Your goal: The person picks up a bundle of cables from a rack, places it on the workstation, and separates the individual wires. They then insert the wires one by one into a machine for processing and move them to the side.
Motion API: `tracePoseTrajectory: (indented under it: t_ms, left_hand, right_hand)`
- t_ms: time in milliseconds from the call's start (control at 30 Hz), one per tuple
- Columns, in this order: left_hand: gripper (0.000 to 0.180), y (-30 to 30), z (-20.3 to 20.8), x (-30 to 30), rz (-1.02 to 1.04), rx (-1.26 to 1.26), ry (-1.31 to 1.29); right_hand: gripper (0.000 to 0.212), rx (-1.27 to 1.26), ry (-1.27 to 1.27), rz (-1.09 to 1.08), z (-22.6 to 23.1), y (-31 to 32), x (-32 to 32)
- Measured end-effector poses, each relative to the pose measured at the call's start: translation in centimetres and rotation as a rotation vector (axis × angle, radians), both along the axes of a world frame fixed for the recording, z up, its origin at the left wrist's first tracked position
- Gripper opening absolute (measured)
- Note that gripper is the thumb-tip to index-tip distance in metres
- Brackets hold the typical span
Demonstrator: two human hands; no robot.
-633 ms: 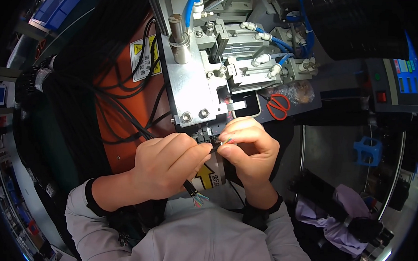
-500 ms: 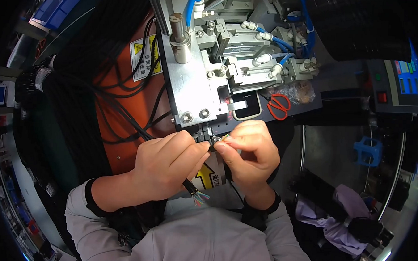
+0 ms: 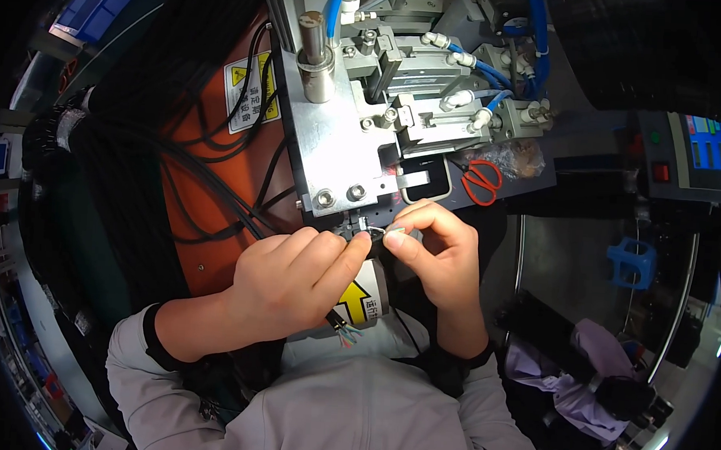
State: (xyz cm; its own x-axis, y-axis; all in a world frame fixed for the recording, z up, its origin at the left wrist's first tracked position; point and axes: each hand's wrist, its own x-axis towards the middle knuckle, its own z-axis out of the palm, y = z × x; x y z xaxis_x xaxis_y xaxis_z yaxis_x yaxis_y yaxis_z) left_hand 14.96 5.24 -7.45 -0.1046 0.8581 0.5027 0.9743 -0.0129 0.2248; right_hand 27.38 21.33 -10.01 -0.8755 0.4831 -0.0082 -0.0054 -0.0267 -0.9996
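My left hand (image 3: 293,274) is curled closed, its index fingertip at a small dark fixture at the front edge of the machine. From beneath its palm pokes a black cable end with several stripped coloured wires (image 3: 345,333). A small light-coloured connector (image 3: 363,223) sits in the fixture just above that fingertip. My right hand (image 3: 443,258) pinches thin wires (image 3: 377,231) between thumb and index finger, just right of the connector. The wire tips inside the pinch are mostly hidden.
A metal pneumatic machine (image 3: 344,155) with blue air tubes stands directly ahead. Red-handled scissors (image 3: 482,182) lie to its right. Black cables (image 3: 204,168) hang over the orange surface at left. A control panel (image 3: 694,153) stands at far right, above a blue stool (image 3: 631,264).
My right hand has drawn slightly right, away from my left fingertips, exposing the wires and connector. My left index finger has straightened toward the fixture.
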Motion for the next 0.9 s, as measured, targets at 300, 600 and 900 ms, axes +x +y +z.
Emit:
tracePoseTrajectory:
  t_ms: [300,600,900]
  left_hand:
    - [0.034,0.0,0.0,0.7,0.042,-0.180,0.081]
    - [0.024,0.1,-0.5,1.1,0.143,-0.223,0.168]
    - [0.020,0.5,-0.8,0.0,0.101,-0.097,0.098]
  right_hand:
    - [0.007,0.649,0.027,-0.067,-0.4,-0.7,-1.3]
    - [0.007,0.727,0.038,-0.066,-1.6,-1.0,-1.9]
    - [0.008,-0.047,-0.077,-0.082,-4.6,-1.5,-0.8]
